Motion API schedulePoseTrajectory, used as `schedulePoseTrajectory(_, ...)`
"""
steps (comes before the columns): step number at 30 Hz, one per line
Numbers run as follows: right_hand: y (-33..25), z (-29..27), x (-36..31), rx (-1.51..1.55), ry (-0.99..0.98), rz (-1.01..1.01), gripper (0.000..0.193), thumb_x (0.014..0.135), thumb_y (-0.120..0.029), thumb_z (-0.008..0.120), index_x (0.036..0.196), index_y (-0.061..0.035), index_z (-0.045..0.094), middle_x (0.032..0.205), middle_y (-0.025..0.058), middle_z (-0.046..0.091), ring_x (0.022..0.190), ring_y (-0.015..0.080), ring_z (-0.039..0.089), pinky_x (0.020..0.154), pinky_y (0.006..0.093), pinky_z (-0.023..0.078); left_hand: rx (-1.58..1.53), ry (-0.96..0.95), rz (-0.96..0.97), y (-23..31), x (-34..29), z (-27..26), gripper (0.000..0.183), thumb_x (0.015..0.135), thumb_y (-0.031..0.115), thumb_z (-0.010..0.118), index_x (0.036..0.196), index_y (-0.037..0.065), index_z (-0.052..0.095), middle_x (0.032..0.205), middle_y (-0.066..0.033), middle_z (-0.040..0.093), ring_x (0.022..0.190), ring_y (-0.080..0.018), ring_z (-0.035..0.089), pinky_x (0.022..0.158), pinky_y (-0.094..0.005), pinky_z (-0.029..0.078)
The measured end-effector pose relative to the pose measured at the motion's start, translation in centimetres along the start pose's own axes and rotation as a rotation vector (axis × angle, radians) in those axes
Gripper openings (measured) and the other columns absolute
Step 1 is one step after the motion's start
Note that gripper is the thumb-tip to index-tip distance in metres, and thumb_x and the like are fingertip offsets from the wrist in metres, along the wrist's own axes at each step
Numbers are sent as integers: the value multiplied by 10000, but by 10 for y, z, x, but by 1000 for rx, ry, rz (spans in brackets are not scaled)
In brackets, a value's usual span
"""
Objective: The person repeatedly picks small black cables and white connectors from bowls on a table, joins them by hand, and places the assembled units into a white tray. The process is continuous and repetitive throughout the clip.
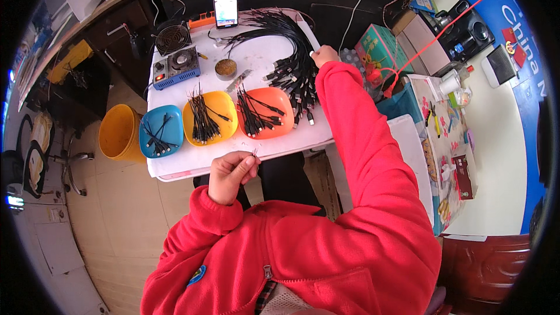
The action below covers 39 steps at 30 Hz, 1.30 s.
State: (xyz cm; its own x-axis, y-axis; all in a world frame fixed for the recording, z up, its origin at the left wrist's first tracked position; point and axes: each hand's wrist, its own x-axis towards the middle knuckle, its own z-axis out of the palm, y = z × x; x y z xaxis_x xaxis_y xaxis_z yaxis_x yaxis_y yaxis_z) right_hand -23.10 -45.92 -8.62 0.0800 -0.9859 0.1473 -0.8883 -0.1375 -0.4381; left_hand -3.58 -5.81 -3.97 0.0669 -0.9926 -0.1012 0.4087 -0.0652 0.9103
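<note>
A blue bowl [176, 131] and a yellow bowl [227, 132] sit on the bench [172, 167], holding black cables [203, 125]. Next, just off its near edge, the left grip [234, 170] pinches thin wires [254, 152]; they look light, bendy and easy to snap. An orange bowl [277, 94] stands between it and the tangly cable pile [294, 76], probably best held by the plugs. The right grip [325, 56] curls at a white bar [308, 34]; how tightly, I can't tell.
</note>
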Motion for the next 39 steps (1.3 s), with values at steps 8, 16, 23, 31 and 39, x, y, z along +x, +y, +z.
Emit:
schedulePoseTrajectory(8,-13,8,6,-60,23,137,309,756,-259,716,909,9,707,903,223,685,908,374,664,830,434,525,-14,60,-13,1,1,-6,170,961,97,534,918,-40,625,659,-28,557,482,-65,374,447,-196,276)
schedulePoseTrajectory(16,-20,-50,-7,375,-281,172,263,780,-232,667,878,12,666,874,175,678,761,268,669,632,358,507,-90,39,22,9,-11,0,189,981,110,498,918,-25,614,676,-17,552,511,-61,393,461,-194,289)
schedulePoseTrajectory(23,-58,-140,-180,1072,-348,-160,138,825,-149,630,807,-30,564,638,12,530,577,110,546,495,244,408,-228,-74,-9,27,1,24,195,1006,139,438,960,5,572,989,-114,633,824,-159,596,652,-243,471)
schedulePoseTrajectory(31,-108,-79,-373,505,-263,-724,184,778,-114,631,857,-31,488,845,153,515,717,371,585,611,433,481,-189,-165,174,72,29,43,199,1010,116,423,934,20,580,1204,-149,603,923,-178,664,795,-281,528)
schedulePoseTrajectory(39,-93,-57,-366,698,-604,-713,213,837,-197,683,954,-32,615,855,107,595,771,233,618,708,339,493,-218,-92,371,79,-29,33,136,986,50,429,929,-12,536,947,-93,555,629,-96,406,601,-223,366)
